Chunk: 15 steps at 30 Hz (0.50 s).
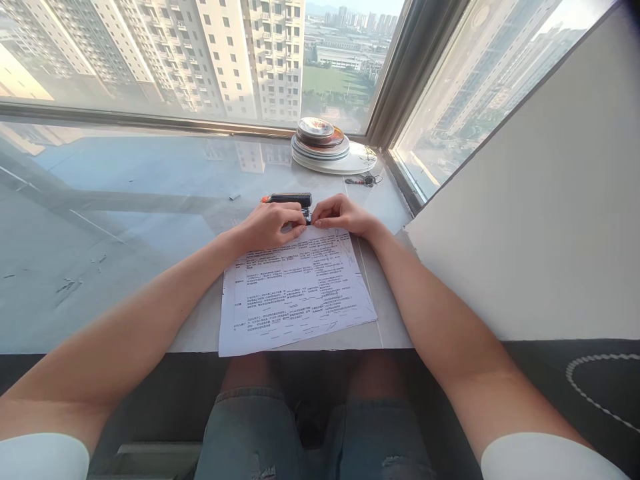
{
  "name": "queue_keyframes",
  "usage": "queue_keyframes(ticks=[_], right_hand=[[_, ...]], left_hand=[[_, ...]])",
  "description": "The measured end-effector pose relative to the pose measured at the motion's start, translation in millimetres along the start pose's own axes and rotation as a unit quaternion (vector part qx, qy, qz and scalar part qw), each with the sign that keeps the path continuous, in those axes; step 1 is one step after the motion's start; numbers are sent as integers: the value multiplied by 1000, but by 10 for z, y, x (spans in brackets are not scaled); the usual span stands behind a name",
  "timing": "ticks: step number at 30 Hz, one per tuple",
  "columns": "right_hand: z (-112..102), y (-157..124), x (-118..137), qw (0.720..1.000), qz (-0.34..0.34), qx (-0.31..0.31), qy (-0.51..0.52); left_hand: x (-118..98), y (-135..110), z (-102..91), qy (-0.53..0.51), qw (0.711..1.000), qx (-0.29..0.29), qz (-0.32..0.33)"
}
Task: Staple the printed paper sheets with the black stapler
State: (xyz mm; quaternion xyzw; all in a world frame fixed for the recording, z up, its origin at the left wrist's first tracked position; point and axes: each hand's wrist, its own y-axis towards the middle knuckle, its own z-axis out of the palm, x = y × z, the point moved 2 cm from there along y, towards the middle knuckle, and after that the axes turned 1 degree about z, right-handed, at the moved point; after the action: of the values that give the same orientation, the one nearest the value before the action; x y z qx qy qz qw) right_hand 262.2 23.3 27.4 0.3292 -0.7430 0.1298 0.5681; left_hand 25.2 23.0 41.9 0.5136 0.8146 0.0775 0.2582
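Printed sheets of paper (300, 293) lie on the white ledge, their lower left corner reaching over its front edge. At their top edge, my left hand (273, 225) and my right hand (343, 215) meet, fingers bent and thumbs pinched in. Between the fingertips shows a small dark and silvery piece (307, 215); what exactly each hand grips is hidden. Just beyond the left fingers lies a black stapler-like object (289, 198) with an orange end, partly covered by my hand. Whether the small piece belongs to it, I cannot tell.
A stack of plates (320, 150) stands at the ledge's back corner by the window, with keys (365, 180) in front. Small scraps (67, 285) lie on the left. A white wall (540, 220) bounds the right; the ledge (140, 333) ends above my knees.
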Motion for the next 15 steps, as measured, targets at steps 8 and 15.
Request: queue_keyframes(ticks=[8, 15], right_hand=[[4, 3, -11, 999, -17, 31, -28], [0, 7, -5, 999, -19, 29, -30]], left_hand=[[-27, -2, 18, -13, 1000, 11, -2], [-30, 9, 18, -18, 1000, -2, 4]])
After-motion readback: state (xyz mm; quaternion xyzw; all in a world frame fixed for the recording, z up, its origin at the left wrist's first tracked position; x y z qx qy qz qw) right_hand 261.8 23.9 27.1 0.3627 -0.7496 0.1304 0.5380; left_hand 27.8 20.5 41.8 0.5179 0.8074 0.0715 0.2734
